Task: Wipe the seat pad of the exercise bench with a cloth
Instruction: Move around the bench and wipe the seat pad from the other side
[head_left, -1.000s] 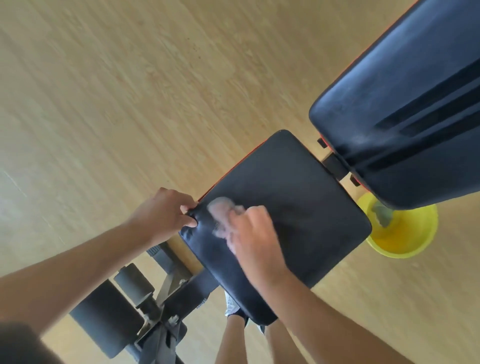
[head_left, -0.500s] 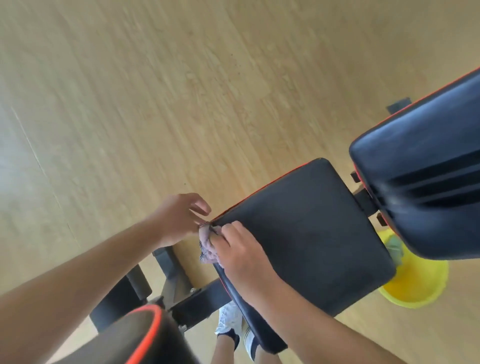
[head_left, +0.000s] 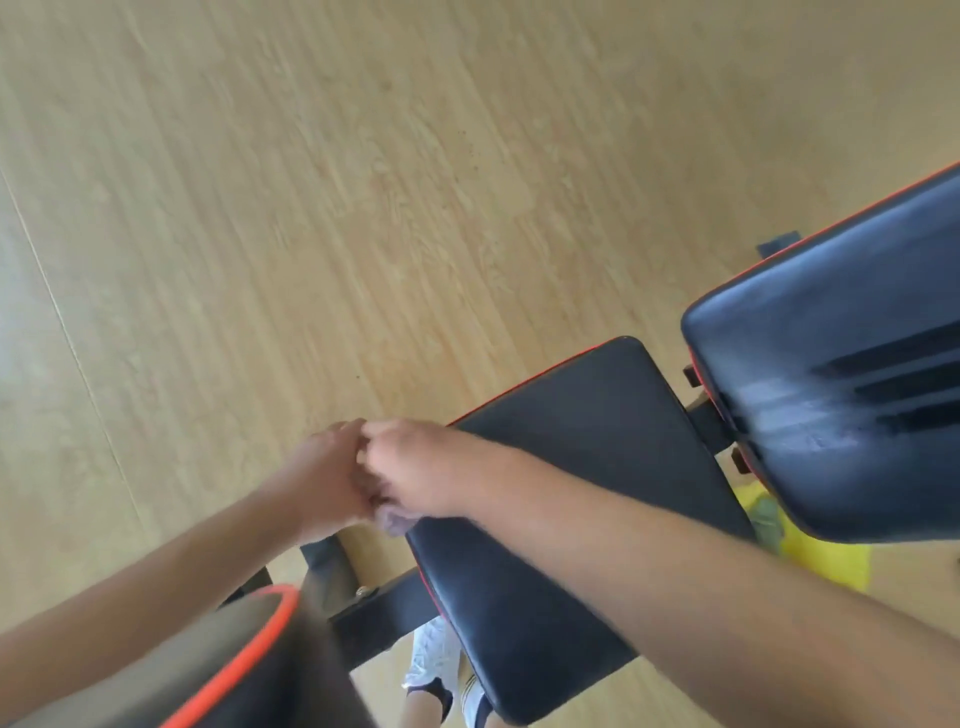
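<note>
Both forearms are seen entering from the lower frame edges, converging at centre-left. Left hand (head_left: 324, 475) and right hand (head_left: 415, 470) are pressed knuckle to knuckle, fingers curled shut; what's gripped can't be told.

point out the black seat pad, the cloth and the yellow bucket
black padded seat pad (head_left: 597, 467), head view, bare top surface
small greyish cloth (head_left: 396, 521), head view, bit showing below the hands
yellow plastic bucket (head_left: 826, 558), head view, part visible under the backrest

glossy leatherette seat pad (head_left: 582, 467); wood-grain floor (head_left: 311, 208)
</note>
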